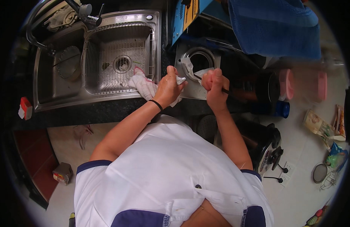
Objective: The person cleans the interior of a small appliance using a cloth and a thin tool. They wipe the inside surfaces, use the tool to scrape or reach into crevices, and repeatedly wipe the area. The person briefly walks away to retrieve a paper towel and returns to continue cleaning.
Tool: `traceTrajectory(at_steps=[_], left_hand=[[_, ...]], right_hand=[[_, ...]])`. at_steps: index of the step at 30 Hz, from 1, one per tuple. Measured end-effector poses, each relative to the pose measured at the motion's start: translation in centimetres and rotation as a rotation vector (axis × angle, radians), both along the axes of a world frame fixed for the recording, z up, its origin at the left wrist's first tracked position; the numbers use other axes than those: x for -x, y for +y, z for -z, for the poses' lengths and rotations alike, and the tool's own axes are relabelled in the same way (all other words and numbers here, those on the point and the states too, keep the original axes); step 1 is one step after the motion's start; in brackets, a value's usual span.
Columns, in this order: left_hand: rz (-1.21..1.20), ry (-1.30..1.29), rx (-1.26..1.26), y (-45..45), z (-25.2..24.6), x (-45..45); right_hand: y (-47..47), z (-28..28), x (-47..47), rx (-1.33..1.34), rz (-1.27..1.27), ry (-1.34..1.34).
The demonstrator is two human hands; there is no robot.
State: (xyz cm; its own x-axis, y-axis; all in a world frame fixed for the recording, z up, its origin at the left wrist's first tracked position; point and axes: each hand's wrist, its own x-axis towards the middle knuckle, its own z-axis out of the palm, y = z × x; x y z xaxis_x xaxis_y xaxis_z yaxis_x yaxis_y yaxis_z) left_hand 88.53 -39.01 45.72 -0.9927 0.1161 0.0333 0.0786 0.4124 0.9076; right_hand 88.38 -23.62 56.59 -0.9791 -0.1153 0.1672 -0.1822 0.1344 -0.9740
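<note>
My left hand [168, 88], with a black band at the wrist, grips a crumpled white tissue [180, 80]. My right hand [216, 85] is closed around a thin dark rod [225, 90], its far end pointing at a round metal-rimmed opening [202, 58] in a steel plate [192, 92]. White paper or cloth [188, 65] hangs at the opening's left edge. Another white piece [204, 72] shows beside my right fingers; I cannot tell whether they are joined. Left of my left hand, a white cloth with a red edge [145, 84] drapes over the sink's rim.
A steel double sink [159, 39] with a wire basket [106, 62] and a faucet [94, 20] stands to the left. Behind the opening are a blue and orange box [186, 17] and a blue towel [274, 28]. A dark cylindrical container [267, 86] and an electric cooker [257, 142] are on the right.
</note>
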Motion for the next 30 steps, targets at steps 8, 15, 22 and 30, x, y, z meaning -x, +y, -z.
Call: traceTrajectory(at_steps=[8,15,22,30], left_hand=[[0.001,-0.010,0.030,-0.8,-0.5,0.1],[0.069,0.008,0.181,-0.4,-1.1,0.7],[0.112,0.022,0.217,-0.5,-1.2,1.1],[0.087,-0.048,0.173,-0.6,-0.9,0.9]], right_hand=[[5.4,-0.3,1.2,0.265,-0.048,-0.038],[5.8,2.7,1.8,0.880,0.110,-0.045],[-2.3,4.8,2.0,0.445,0.214,0.395],[0.7,4.2,-1.6,0.660,0.162,0.280]])
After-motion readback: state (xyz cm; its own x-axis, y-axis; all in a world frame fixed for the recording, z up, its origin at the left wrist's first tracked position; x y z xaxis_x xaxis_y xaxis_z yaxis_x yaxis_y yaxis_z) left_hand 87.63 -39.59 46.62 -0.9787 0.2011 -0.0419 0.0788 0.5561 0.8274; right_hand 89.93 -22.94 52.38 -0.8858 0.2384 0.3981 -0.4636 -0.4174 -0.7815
